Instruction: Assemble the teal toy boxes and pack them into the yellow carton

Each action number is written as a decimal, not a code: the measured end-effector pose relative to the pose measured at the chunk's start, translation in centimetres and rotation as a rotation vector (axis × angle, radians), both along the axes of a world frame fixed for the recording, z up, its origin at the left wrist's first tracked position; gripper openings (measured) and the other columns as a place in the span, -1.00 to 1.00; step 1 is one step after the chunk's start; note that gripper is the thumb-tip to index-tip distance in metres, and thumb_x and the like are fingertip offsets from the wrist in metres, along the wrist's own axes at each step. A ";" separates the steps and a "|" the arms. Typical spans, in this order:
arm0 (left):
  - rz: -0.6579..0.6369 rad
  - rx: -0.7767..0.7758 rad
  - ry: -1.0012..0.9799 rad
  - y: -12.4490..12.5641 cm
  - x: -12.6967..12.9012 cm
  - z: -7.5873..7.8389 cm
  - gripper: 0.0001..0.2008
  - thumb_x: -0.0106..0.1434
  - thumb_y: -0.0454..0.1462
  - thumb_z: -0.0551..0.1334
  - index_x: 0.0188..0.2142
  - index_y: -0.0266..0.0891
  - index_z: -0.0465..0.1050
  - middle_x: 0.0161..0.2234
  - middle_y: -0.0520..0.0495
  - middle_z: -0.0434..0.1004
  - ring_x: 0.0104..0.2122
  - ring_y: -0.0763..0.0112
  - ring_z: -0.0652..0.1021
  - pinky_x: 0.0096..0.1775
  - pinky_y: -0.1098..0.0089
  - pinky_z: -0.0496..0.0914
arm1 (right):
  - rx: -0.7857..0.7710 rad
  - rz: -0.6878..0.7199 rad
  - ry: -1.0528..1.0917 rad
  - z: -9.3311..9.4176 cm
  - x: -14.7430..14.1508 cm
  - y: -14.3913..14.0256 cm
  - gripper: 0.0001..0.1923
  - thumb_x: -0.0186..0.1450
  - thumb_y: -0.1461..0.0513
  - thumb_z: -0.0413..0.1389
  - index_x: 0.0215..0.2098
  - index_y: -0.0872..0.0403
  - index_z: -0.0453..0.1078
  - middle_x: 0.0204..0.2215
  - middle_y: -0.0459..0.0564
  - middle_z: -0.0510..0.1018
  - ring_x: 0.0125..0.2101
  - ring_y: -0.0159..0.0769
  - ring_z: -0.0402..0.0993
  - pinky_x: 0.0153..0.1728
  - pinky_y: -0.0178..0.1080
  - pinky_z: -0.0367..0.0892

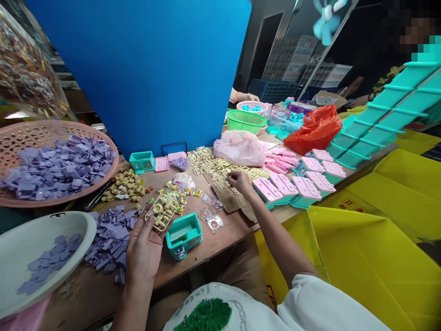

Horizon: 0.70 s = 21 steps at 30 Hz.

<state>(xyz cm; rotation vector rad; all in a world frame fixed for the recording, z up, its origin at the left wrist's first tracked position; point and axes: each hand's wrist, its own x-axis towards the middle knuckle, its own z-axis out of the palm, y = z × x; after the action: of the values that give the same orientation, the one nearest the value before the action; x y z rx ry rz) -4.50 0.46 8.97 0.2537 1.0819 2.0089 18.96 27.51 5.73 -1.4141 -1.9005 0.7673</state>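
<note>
Our left hand (146,241) clamps a cream sprue frame (161,213), best held level and steady, at ten o'clock from the teal box (185,232); whether our right hand (241,182) grips, we cannot tell.

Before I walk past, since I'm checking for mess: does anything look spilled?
Possibly the loose purple pieces heaped on the table beside the white basin: similar ones sit inside that basin and the salmon basket, so these could look spilled, though the heap may be deliberate.

Both forearms (280,246) bare, extended forward.
Left hand (146,236): palm up, half-closed; right hand (241,182): farther forward, curled.
</note>
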 end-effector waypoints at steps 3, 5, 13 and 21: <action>0.000 -0.004 -0.003 -0.1 0.1 0.1 -0.59 0.17 -0.27 0.52 0.03 -0.17 0.66 0.06 -0.21 0.74 -0.02 0.06 0.75 0.00 0.16 0.70 | 0.070 -0.039 -0.264 0.0 -0.3 -0.6 -0.82 0.35 0.15 0.29 -0.33 0.09 0.63 -0.30 0.18 0.69 -0.14 -0.02 0.62 -0.04 -0.11 0.43; -0.003 -0.005 -0.006 -0.1 0.0 0.1 -0.60 0.18 -0.27 0.51 0.03 -0.17 0.66 0.06 -0.20 0.74 -0.02 0.08 0.75 0.00 0.17 0.70 | 0.105 -0.062 -0.414 0.2 -0.5 -1.0 -0.85 0.38 0.28 0.21 -0.26 0.15 0.65 -0.15 0.32 0.69 0.00 0.08 0.56 0.02 -0.09 0.39; 0.008 -0.014 -0.032 0.0 -0.3 -0.2 -0.59 0.15 -0.30 0.52 0.02 -0.19 0.66 0.03 -0.21 0.75 -0.04 0.07 0.75 0.02 0.11 0.70 | 0.201 0.108 -0.692 1.3 -6.4 1.8 -0.70 0.55 0.23 0.06 -0.01 0.16 0.64 0.07 0.27 0.63 0.16 -0.04 0.47 0.16 -0.17 0.35; 0.049 -0.006 -0.014 -1.2 -1.5 -0.1 -0.57 0.12 -0.23 0.56 0.00 -0.18 0.65 0.04 -0.20 0.74 0.11 -0.05 0.69 0.10 -0.01 0.66 | 0.094 0.122 -0.682 -0.2 -13.1 7.2 -0.65 0.49 0.09 0.26 0.12 0.14 0.51 0.11 0.11 0.60 0.10 -0.09 0.57 0.17 0.10 0.50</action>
<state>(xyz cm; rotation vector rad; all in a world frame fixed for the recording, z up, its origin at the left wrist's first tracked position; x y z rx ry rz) -6.03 -0.69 8.91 0.2116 1.0948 2.0473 5.82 34.72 5.57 -1.6432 -2.5091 0.2421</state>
